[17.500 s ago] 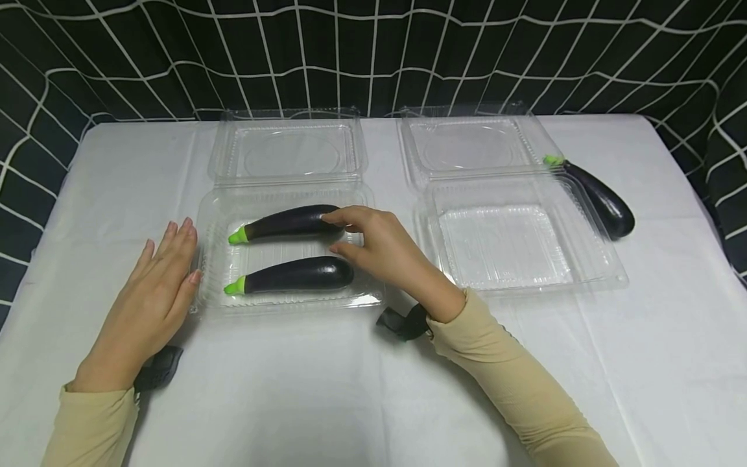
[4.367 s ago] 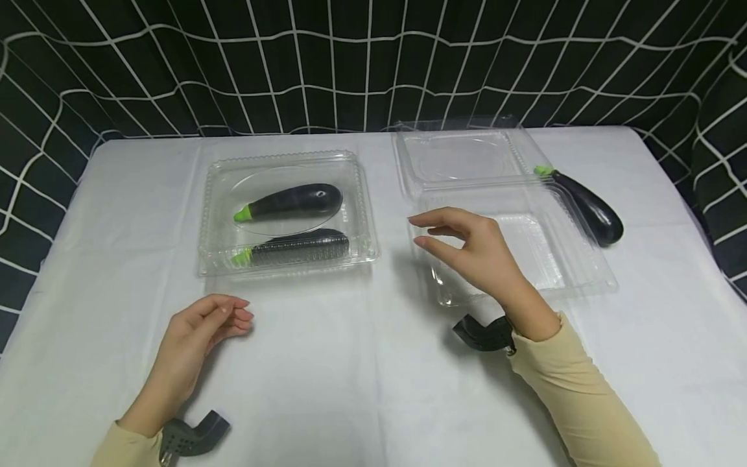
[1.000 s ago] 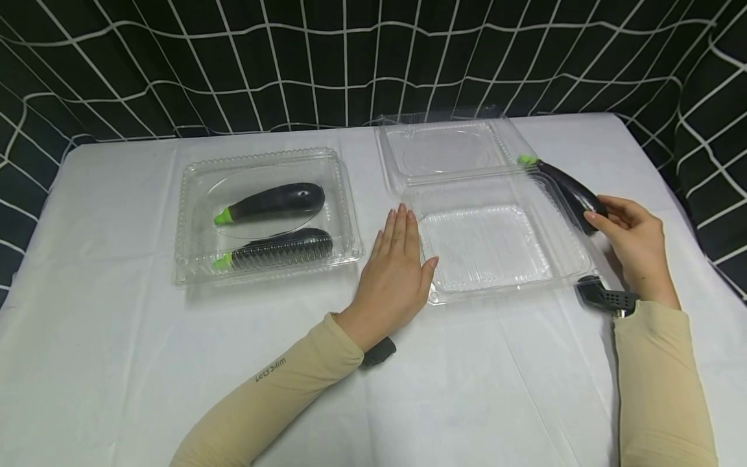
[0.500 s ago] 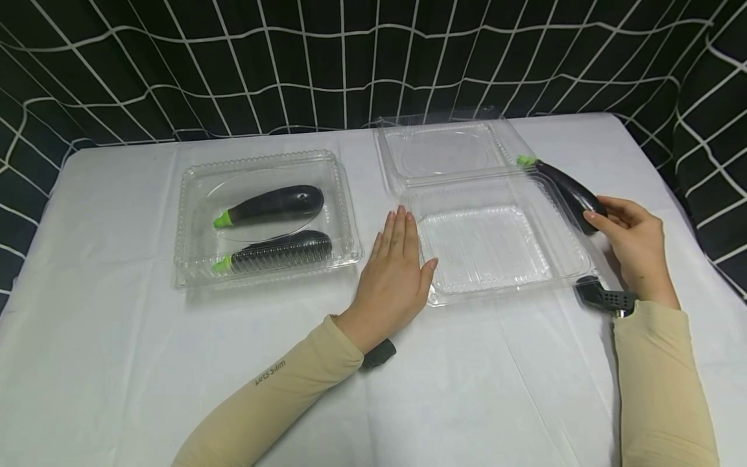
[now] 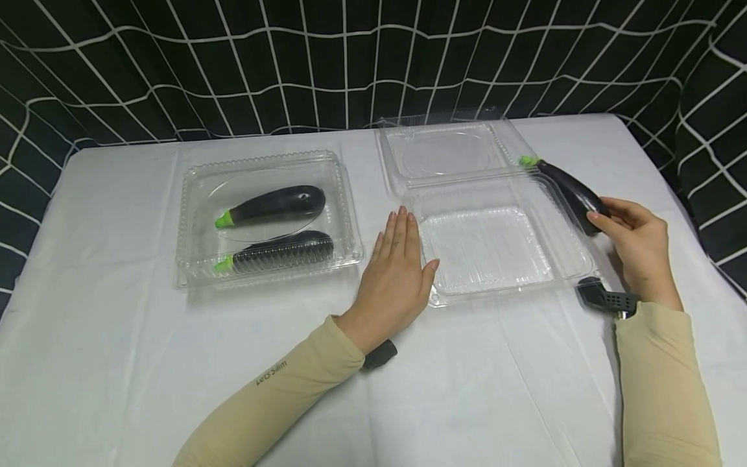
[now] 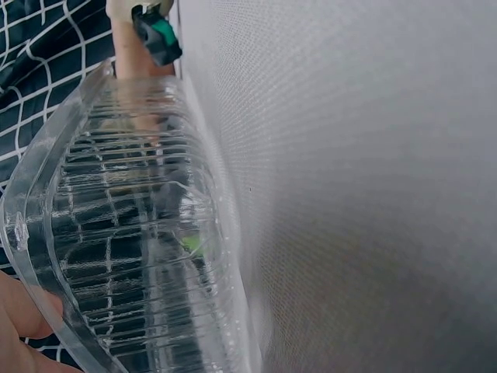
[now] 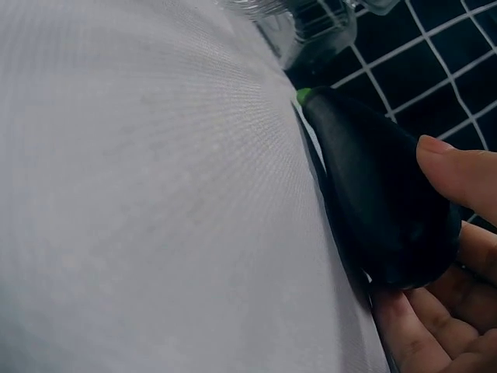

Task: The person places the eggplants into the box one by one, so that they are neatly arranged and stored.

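My right hand pinches the thick end of a dark eggplant with a green stem, lying at the right side of an open clear plastic clamshell container. In the right wrist view, the thumb is on top of the eggplant and the fingers are at its round end. My left hand lies with straight fingers against the left edge of that open container, whose lid is folded back. The left wrist view shows the container's ribbed wall close beside the thumb.
A closed clear container on the left holds two eggplants, one behind the other. Everything lies on a white cloth-covered table. A dark cloth with a white grid stands behind.
The left container, open with two eggplants in it at first, now has its lid down. My left hand moved to the right container and my right hand to the third eggplant; both are still lately.
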Available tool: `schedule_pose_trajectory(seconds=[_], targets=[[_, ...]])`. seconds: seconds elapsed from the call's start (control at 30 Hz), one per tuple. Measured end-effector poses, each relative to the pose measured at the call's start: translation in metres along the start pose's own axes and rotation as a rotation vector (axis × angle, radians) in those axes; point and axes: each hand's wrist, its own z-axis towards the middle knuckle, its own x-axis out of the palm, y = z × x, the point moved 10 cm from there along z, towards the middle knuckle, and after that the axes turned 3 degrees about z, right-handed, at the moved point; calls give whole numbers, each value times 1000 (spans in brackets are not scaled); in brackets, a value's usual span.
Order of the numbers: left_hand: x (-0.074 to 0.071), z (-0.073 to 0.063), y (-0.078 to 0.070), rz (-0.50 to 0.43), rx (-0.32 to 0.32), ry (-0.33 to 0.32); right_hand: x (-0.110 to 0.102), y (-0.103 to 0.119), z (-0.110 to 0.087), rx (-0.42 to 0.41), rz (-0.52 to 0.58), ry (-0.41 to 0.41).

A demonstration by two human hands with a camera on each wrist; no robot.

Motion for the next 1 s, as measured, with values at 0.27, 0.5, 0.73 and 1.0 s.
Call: schedule_pose_trajectory(seconds=[0.27,0.5,0.73,1.0], targets=[[0,-1,1,-8,-2,3,0,5,0,-8,203,-10],[0,-1,0,-21,-2,0,-8,6,-1,-4,322,-25],[0,-1,0,-18,-3,4,-12,11,-2,-29,453,-26],[-1,0,1,-10,3,5,-13,32,-5,-76,402,-37]])
